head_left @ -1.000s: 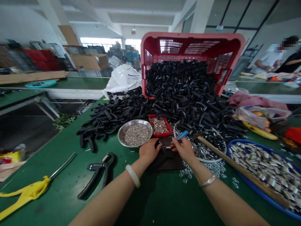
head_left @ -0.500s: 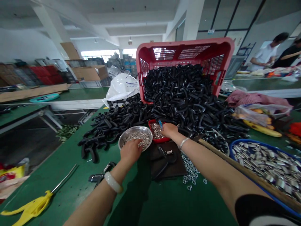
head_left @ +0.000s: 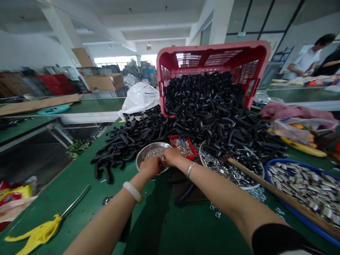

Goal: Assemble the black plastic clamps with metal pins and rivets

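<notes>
Both hands meet over a round metal bowl (head_left: 138,160) of small shiny metal pieces. My left hand (head_left: 151,167) has its fingers curled down at the front of the bowl. Against its right side, my right hand (head_left: 172,157) is closed, fingertips close to the left ones. Anything pinched between them is too small or hidden. Just behind my right hand stands a red tray (head_left: 195,154) of small metal pins, with a blue piece (head_left: 182,142) lying on them. Partly under my right forearm, a black curved handle part (head_left: 185,194) rests on a dark pad (head_left: 198,199).
A tipped red crate (head_left: 212,47) spills black curved parts (head_left: 207,106) across the back. At right are a bowl of washers (head_left: 221,170), a hammer-like wooden handle (head_left: 265,184) and a blue basin (head_left: 269,164) of metal sleeves. A yellow-handled tool (head_left: 39,232) lies front left.
My right hand has moved left from the red tray to the metal bowl, beside my left hand. My left hand has stayed at the bowl. The view has shifted slightly.
</notes>
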`<action>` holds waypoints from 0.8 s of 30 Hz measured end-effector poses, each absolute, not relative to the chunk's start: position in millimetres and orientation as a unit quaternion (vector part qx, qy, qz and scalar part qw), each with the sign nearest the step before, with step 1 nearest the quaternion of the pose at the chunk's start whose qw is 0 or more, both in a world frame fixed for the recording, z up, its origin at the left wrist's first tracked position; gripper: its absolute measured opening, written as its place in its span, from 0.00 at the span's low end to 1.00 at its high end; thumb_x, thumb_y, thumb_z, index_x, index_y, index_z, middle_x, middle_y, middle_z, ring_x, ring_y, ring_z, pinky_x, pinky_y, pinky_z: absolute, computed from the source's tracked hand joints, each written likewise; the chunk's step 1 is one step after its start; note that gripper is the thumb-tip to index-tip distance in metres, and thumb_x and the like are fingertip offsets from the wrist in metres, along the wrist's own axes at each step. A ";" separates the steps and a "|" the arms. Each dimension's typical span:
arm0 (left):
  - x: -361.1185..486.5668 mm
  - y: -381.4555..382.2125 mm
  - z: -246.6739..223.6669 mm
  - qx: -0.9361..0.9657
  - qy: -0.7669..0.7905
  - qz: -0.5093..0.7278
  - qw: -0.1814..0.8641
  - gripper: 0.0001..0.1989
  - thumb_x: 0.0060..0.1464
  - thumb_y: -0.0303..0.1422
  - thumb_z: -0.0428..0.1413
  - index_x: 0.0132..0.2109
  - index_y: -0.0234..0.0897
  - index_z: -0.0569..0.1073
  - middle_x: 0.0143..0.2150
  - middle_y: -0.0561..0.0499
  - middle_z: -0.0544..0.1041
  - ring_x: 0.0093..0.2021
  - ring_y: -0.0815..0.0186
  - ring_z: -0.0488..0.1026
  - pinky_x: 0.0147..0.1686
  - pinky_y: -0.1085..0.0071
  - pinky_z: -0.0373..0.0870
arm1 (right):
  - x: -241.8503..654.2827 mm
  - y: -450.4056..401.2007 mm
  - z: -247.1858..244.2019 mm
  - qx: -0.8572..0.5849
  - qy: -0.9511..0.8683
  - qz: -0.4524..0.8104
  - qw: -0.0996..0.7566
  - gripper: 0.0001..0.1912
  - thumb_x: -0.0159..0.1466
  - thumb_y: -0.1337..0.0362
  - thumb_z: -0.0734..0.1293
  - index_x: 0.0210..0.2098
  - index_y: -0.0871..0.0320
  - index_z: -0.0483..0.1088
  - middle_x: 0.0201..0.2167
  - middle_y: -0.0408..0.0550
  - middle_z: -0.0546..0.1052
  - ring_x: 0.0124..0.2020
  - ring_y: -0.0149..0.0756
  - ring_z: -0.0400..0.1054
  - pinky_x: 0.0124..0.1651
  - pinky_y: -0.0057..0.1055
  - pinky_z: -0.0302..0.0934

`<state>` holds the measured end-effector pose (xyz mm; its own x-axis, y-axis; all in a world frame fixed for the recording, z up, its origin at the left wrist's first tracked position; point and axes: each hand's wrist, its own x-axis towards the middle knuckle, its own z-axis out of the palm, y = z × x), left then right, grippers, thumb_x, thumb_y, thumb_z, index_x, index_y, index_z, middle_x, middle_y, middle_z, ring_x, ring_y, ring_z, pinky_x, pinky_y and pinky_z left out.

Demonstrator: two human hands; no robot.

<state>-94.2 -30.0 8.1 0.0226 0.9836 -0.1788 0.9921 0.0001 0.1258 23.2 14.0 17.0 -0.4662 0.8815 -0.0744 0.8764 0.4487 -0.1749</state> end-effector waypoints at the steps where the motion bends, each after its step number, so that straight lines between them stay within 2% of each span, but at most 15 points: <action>1: -94.9 -29.5 7.2 0.703 0.702 -0.017 0.109 0.14 0.50 0.42 0.49 0.40 0.44 0.73 0.41 0.47 0.76 0.41 0.56 0.72 0.36 0.65 0.67 | 28.2 12.1 15.8 -0.511 -0.854 0.092 0.021 0.13 0.57 0.61 0.62 0.37 0.56 0.74 0.40 0.52 0.75 0.43 0.42 0.68 0.41 0.32 0.60; 7: -97.1 -25.3 1.5 0.705 0.702 0.027 0.101 0.12 0.50 0.42 0.50 0.40 0.48 0.73 0.45 0.51 0.73 0.42 0.59 0.71 0.37 0.67 0.66 | 43.0 8.7 11.1 -0.481 -0.868 0.104 0.070 0.11 0.57 0.59 0.61 0.34 0.52 0.74 0.37 0.47 0.76 0.40 0.38 0.69 0.39 0.29 0.59; 11: -100.7 -25.8 1.9 0.690 0.716 0.030 0.102 0.12 0.51 0.40 0.49 0.39 0.45 0.73 0.40 0.49 0.76 0.40 0.60 0.72 0.36 0.68 0.65 | 43.6 8.9 12.4 -0.473 -0.864 0.129 0.119 0.10 0.57 0.61 0.62 0.34 0.53 0.74 0.36 0.44 0.77 0.38 0.34 0.69 0.38 0.26 0.58; 14: -105.8 -26.5 5.1 0.678 0.727 0.039 0.099 0.13 0.52 0.39 0.48 0.40 0.42 0.72 0.40 0.48 0.76 0.40 0.61 0.72 0.37 0.69 0.65 | 60.7 1.9 15.7 -0.472 -0.855 0.146 0.156 0.10 0.57 0.59 0.62 0.34 0.54 0.74 0.35 0.41 0.77 0.36 0.30 0.69 0.38 0.22 0.58; 19: -99.9 -34.1 11.9 0.668 0.718 0.137 0.137 0.11 0.51 0.37 0.50 0.39 0.40 0.73 0.39 0.49 0.76 0.39 0.62 0.72 0.37 0.71 0.64 | 128.5 -28.3 12.8 -0.521 -0.826 0.130 0.171 0.12 0.60 0.61 0.59 0.34 0.57 0.74 0.34 0.46 0.77 0.35 0.33 0.68 0.38 0.27 0.58; 24: -54.2 -59.4 11.0 0.733 0.613 0.209 0.209 0.07 0.49 0.33 0.54 0.36 0.40 0.74 0.35 0.53 0.77 0.36 0.66 0.71 0.37 0.73 0.63 | 176.9 -62.1 -4.2 -0.581 -0.792 0.107 0.158 0.11 0.59 0.62 0.59 0.34 0.55 0.73 0.35 0.46 0.76 0.37 0.33 0.68 0.42 0.27 0.57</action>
<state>-54.2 -59.4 11.0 0.1605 0.9858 0.0496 0.8112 -0.1604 0.5623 176.9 -62.1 -4.2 -0.2757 0.9528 0.1271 0.8852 0.3032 -0.3527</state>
